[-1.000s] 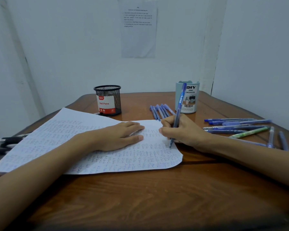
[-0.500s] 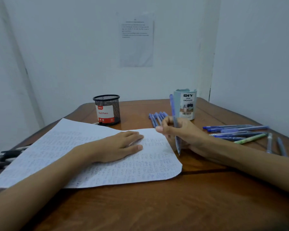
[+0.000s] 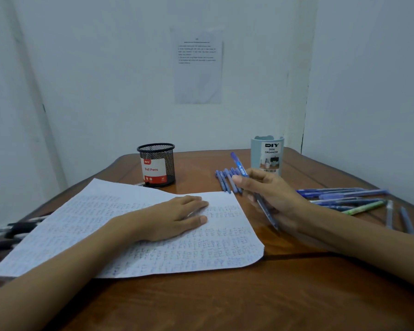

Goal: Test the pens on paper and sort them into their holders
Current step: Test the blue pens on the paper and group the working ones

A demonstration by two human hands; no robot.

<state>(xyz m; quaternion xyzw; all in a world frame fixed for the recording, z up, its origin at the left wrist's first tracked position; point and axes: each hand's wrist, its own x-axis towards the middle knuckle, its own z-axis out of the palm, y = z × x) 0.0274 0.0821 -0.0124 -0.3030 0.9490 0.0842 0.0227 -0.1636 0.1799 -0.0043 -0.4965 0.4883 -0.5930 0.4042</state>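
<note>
A large sheet of paper (image 3: pixel 86 225) covered in small blue scribbles lies on the wooden table (image 3: pixel 225 302). My left hand (image 3: pixel 175 218) rests flat on it, fingers straight. My right hand (image 3: pixel 273 197) holds a blue pen (image 3: pixel 239 167) just off the paper's right edge, tip down and lifted above the table. A black mesh holder (image 3: pixel 156 163) labelled "Ball Pens" stands behind the paper. A pale blue desk organizer (image 3: pixel 268 154) stands behind my right hand. Several blue pens (image 3: pixel 224 181) lie in a row between the two holders.
More loose pens (image 3: pixel 344 199), mostly blue with one green, lie spread at the right side of the table. Dark pens (image 3: pixel 7 231) lie at the left edge, partly under the paper. White walls close in the table's far corner; a printed sheet (image 3: pixel 197 65) hangs on the back wall.
My right hand lifted the pen off the paper and moved it right and back, beyond the paper's edge. The camera tilted upward. My left hand stayed on the paper.
</note>
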